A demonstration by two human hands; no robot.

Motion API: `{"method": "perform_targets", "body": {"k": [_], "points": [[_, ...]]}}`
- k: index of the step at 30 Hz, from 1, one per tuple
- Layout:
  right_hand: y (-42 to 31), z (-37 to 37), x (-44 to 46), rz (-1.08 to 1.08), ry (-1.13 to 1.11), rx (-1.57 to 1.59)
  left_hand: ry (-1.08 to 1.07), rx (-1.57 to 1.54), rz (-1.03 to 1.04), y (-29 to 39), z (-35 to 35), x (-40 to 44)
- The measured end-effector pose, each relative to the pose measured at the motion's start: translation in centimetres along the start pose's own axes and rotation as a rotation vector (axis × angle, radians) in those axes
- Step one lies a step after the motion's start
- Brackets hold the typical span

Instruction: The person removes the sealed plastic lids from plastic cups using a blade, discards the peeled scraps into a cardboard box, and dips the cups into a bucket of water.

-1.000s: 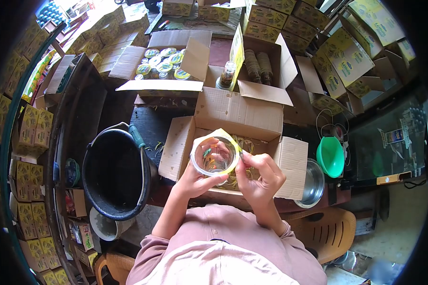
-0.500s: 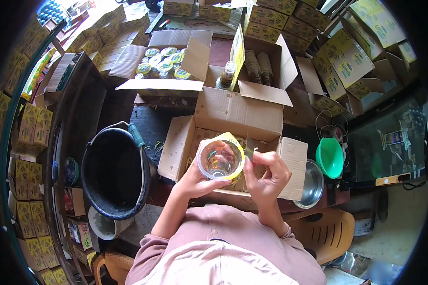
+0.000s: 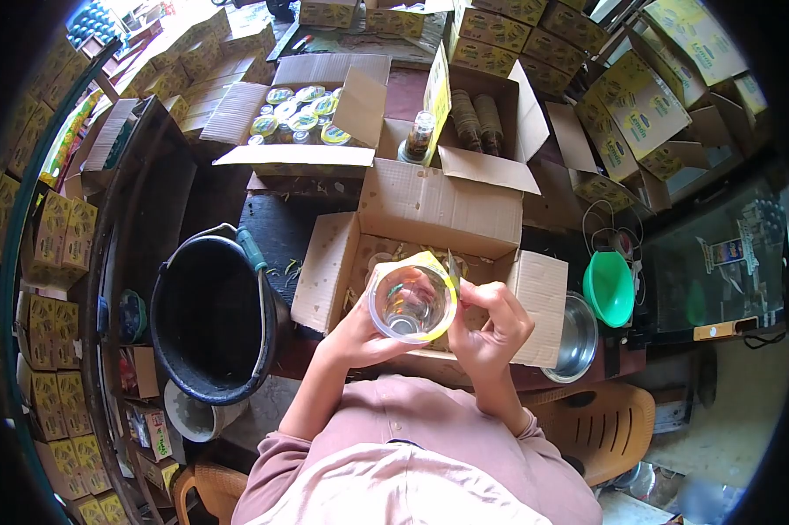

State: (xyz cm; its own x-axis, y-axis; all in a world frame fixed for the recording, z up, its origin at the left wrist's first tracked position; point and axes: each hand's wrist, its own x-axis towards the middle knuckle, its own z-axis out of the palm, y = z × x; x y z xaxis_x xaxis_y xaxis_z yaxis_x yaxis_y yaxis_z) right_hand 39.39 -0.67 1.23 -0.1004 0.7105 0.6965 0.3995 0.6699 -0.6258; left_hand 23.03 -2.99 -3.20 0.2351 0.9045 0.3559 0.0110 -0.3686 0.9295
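Observation:
My left hand [image 3: 356, 336] is wrapped round a clear plastic cup [image 3: 401, 308], its open mouth turned up toward me. Yellow lid film [image 3: 429, 261] clings along the cup's far and right rim. In my right hand [image 3: 492, 331], pinched between thumb and bent fingers, is a thin blade [image 3: 453, 268] that stands nearly edge-on at the cup's right rim. The blade's handle is hidden by the fingers. Both hands are above an open cardboard box [image 3: 442, 199], in which yellowish strips and another round cup-like shape partly show.
A black bucket [image 3: 209, 324] stands at left. On the right are a green bowl [image 3: 609, 289] and a metal bowl [image 3: 575, 341]. Farther back sit a box of yellow-lidded cups [image 3: 300, 114], a box with stacked cups [image 3: 477, 124], and a jar-like container [image 3: 419, 136]. Behind me is an orange chair [image 3: 609, 429].
The cup has shifted slightly right and down in my left hand's grip, its yellow rim turning with it. The blade now appears thinner, more edge-on, against the rim.

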Motion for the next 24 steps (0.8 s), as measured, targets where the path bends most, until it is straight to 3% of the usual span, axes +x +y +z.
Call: {"method": "perform_targets", "body": {"k": [1,13,16,21,24], "points": [[0.0,-0.1,0.1,0.027,-0.013,0.030,0.024,-0.125,-0.019,0.4,0.2,0.0],[0.1,-0.2,0.5,0.054,-0.062,0.099,-0.051,-0.266,-0.046,0.2,-0.2,0.3],[0.1,0.0,0.4,0.063,-0.044,0.102,0.066,-0.138,0.026,-1.4,0.1,-0.3],[0.2,0.3,0.2,0.052,-0.007,0.055,0.108,-0.427,-0.048,-1.0,0.4,0.1],[0.2,0.4,0.4,0.018,-0.004,0.001,0.152,-0.420,-0.088,-0.7,0.3,0.4]]}}
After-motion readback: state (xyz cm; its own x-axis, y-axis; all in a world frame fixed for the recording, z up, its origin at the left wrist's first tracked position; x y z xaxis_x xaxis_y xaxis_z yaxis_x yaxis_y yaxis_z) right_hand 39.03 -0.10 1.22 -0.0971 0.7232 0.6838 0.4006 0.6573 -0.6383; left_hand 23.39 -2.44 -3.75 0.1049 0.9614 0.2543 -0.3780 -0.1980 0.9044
